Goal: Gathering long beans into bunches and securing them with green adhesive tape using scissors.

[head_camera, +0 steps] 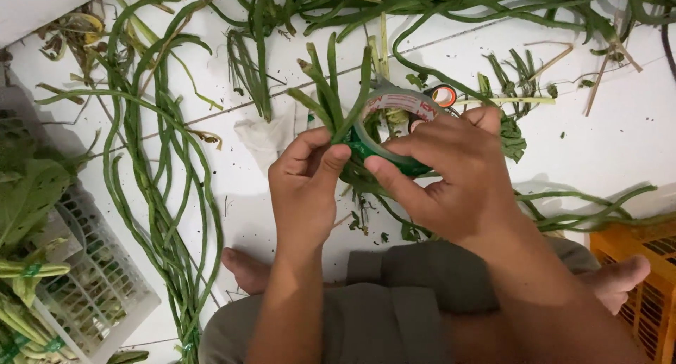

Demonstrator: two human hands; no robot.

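while the left hand [304, 188] pinches a bunch of long beans [331, 100] over the white floor [620, 146], the right hand [458, 174] grips a roll of green tape [386, 135] against it. beans: light, bendy, likely snappable; hold mid-bunch. tape: light, rigid, sticky.

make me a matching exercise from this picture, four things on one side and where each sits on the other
Things:
1. roll of green tape
2. bundle of long beans
3. white basket
4. orange crate

Places:
A. lower left corner
B. right hand
C. lower right edge
D. pinched in left hand

Pairs: 1-B, 2-D, 3-A, 4-C
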